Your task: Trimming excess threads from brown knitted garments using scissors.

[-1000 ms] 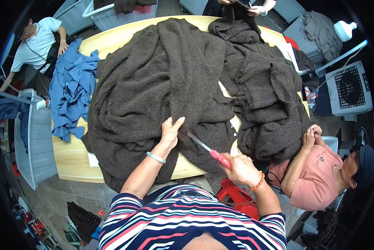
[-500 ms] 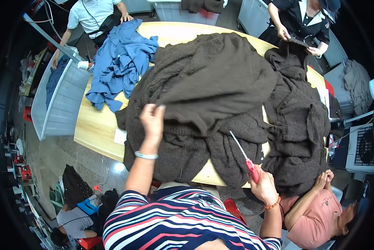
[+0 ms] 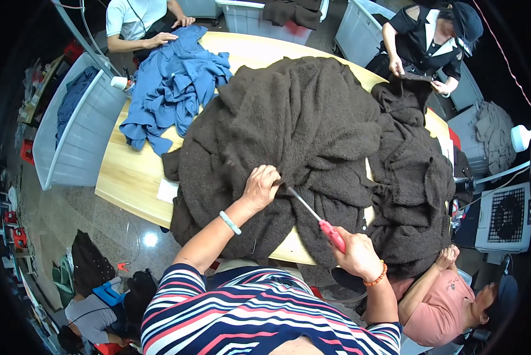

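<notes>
While the left hand [image 3: 261, 188] earlier stood farther left, it now pinches gathered brown cloth [image 3: 313, 130], right hand [image 3: 358, 255] clenched round a red-handled tool [image 3: 332, 235], tip now near the left.

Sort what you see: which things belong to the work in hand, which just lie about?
In use:
dark brown knitted fabric, gripped by the left hand
slim metal-shafted tool with pinkish-red handle, in the right hand

Apparently just lying about:
flat white rectangular sheet
grey plastic bin
</notes>
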Tool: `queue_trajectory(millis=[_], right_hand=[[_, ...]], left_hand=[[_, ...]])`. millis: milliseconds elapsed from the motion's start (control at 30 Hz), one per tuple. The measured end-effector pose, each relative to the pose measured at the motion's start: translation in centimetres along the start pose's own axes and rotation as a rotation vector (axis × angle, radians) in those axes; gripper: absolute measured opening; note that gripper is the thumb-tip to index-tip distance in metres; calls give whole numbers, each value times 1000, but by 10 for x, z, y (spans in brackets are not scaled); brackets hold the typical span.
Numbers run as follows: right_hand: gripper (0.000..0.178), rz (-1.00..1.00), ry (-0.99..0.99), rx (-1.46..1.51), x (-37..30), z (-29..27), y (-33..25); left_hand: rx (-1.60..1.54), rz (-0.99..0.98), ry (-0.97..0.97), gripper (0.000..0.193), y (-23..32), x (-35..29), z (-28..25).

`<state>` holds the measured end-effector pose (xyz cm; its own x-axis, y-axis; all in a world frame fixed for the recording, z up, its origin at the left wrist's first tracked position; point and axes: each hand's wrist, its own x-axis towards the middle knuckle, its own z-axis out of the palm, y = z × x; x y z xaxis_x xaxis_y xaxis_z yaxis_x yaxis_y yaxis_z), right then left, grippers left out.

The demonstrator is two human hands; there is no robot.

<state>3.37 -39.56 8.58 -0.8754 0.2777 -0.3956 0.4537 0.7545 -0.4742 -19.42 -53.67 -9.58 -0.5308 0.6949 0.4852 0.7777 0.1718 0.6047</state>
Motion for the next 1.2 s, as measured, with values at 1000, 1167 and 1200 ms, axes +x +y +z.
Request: queue_trajectory(millis=[1000,1167,1200], right_hand=[[46,-198,309,178,5,-17,90],[50,-201,521,377,-21,-53,149],[49,-229,527,1119,-27,-62,175]], left_hand=[[-1072,381,-474,34,199,68,-99],[-1018,502,-449,31,217,102,-36],[-998,527,-425,29,229,116,-22]])
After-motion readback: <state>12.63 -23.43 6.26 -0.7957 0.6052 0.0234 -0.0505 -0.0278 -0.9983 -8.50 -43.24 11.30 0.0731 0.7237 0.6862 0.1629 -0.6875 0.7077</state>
